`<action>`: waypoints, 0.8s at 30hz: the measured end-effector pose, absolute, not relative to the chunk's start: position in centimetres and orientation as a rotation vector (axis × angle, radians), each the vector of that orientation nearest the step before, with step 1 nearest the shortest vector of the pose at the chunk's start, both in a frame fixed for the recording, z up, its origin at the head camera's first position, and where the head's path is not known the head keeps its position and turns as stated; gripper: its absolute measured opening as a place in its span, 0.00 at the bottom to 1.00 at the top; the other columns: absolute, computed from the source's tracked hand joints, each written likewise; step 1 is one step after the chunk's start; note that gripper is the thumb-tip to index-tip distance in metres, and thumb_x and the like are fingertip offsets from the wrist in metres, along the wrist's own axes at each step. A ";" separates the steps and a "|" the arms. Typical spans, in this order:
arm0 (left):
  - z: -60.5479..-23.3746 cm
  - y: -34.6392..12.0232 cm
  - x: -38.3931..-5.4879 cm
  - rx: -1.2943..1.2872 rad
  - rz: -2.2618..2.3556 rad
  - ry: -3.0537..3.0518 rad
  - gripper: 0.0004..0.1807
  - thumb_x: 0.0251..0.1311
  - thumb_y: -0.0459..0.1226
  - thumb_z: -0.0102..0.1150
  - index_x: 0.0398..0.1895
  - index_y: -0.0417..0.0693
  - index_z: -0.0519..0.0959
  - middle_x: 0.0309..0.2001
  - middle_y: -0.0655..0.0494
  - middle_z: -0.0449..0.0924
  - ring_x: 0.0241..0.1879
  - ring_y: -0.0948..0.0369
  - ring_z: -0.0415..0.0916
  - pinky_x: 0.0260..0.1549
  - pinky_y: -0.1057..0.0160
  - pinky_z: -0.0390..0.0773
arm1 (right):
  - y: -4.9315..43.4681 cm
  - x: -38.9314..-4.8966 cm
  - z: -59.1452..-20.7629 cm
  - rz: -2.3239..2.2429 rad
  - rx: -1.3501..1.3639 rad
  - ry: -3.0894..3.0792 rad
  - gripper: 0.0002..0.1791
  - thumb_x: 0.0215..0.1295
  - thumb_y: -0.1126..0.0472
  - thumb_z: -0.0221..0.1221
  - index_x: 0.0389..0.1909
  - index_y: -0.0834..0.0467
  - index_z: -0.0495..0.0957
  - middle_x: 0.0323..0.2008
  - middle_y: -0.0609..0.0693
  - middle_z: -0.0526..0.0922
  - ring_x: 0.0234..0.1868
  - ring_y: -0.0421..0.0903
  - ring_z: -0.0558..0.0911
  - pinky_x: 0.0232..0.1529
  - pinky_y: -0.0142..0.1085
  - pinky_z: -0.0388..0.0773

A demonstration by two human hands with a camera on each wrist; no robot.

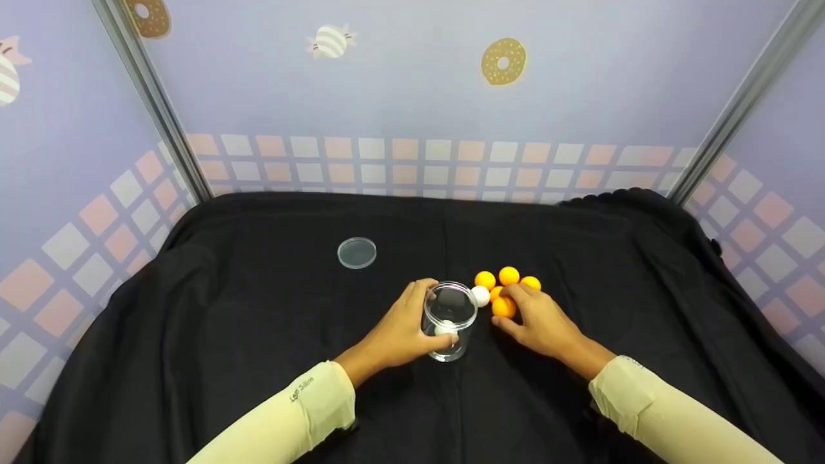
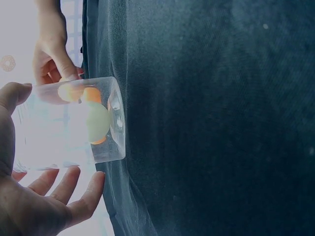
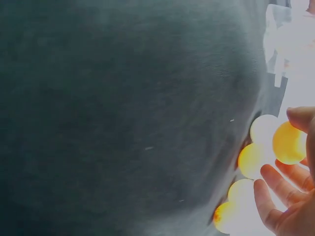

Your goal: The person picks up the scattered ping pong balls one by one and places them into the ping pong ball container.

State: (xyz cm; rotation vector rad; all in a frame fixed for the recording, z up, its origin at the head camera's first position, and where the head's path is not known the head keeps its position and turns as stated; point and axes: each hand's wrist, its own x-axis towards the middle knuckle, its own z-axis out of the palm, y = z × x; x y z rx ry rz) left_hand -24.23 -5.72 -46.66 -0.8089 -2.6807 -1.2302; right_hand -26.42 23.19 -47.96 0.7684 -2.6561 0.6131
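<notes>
My left hand (image 1: pixel 401 327) grips a clear plastic jar (image 1: pixel 450 308) around its side, thumb in front; the jar stands upright with its mouth uncovered. Inside, near the bottom, lies a white ball (image 2: pixel 98 122). To the right of the jar, my right hand (image 1: pixel 546 324) pinches an orange ping-pong ball (image 3: pixel 289 143) between thumb and fingers. Close around that hand sit a white ball (image 1: pixel 480 296) and several other orange ping-pong balls (image 1: pixel 485 280), one partly hidden behind the fingers. Glare washes out much of the jar in the left wrist view.
A round clear lid (image 1: pixel 357 252) lies flat on the black cloth (image 1: pixel 290 303), behind and left of the jar. The cloth covers the table and hangs in folds at its sides. Patterned walls (image 1: pixel 399 84) with metal corner posts (image 1: pixel 161 103) enclose the back and sides.
</notes>
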 end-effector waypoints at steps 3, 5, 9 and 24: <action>-46.7 -5.7 -24.3 -0.808 -1.221 -2.677 0.48 0.47 0.51 0.76 0.70 0.49 0.63 0.57 0.52 0.72 0.57 0.55 0.74 0.60 0.56 0.76 | 22.6 -26.4 -47.3 0.631 0.764 -2.662 0.24 0.60 0.51 0.72 0.54 0.57 0.79 0.47 0.51 0.84 0.42 0.48 0.83 0.48 0.43 0.83; -46.7 -5.7 -24.3 -0.810 -1.218 -2.674 0.48 0.47 0.51 0.76 0.70 0.48 0.63 0.57 0.51 0.72 0.57 0.54 0.74 0.60 0.56 0.76 | 22.2 -26.4 -46.8 0.648 0.759 -2.665 0.24 0.60 0.51 0.72 0.53 0.57 0.78 0.46 0.51 0.84 0.41 0.47 0.83 0.47 0.42 0.83; -46.6 -5.8 -24.3 -0.813 -1.219 -2.677 0.48 0.47 0.51 0.76 0.70 0.47 0.63 0.57 0.50 0.72 0.58 0.52 0.74 0.61 0.55 0.76 | 21.4 -26.2 -46.0 0.664 0.770 -2.652 0.23 0.60 0.50 0.71 0.52 0.56 0.78 0.42 0.49 0.82 0.38 0.46 0.79 0.43 0.40 0.81; -46.5 -5.7 -24.1 -0.819 -1.232 -2.668 0.47 0.47 0.51 0.76 0.69 0.48 0.64 0.57 0.52 0.72 0.56 0.57 0.74 0.60 0.56 0.76 | 20.3 -26.1 -43.4 0.743 0.825 -2.560 0.23 0.60 0.51 0.72 0.52 0.55 0.79 0.44 0.48 0.82 0.39 0.43 0.80 0.43 0.36 0.83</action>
